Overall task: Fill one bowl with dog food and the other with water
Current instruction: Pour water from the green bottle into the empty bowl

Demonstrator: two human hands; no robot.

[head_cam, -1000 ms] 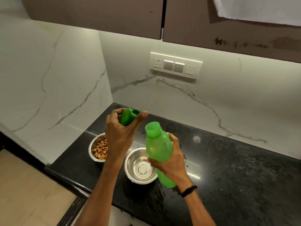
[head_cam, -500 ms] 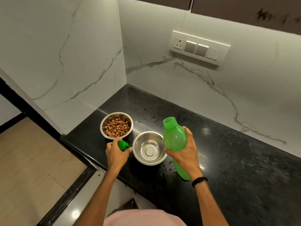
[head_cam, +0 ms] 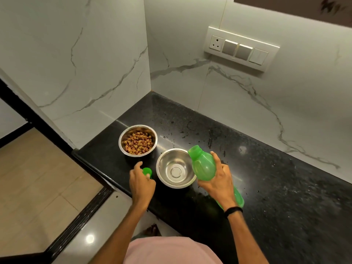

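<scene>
Two steel bowls stand on the black counter [head_cam: 266,168]. The far-left bowl [head_cam: 122,144] holds brown dog food [head_cam: 137,143]. The nearer bowl [head_cam: 162,168] is empty and dry. My right hand [head_cam: 219,180] grips a green bottle [head_cam: 202,164] by its middle. The bottle leans left, its uncapped mouth above the empty bowl's right rim, and no water shows leaving it. My left hand [head_cam: 142,184] is low at the counter's front edge, left of the empty bowl, fingers curled round the green cap [head_cam: 146,170], which it partly hides.
White marble walls close the corner behind and left of the bowls. A switch panel [head_cam: 242,48] sits on the back wall. The counter's front edge runs just below my left hand, with the floor [head_cam: 38,178] beyond. The counter stretches right, with small splashes.
My left hand has brought the cap down from chest height to the counter beside the empty bowl. The bottle has tipped left, toward that bowl. My head has tilted downward.
</scene>
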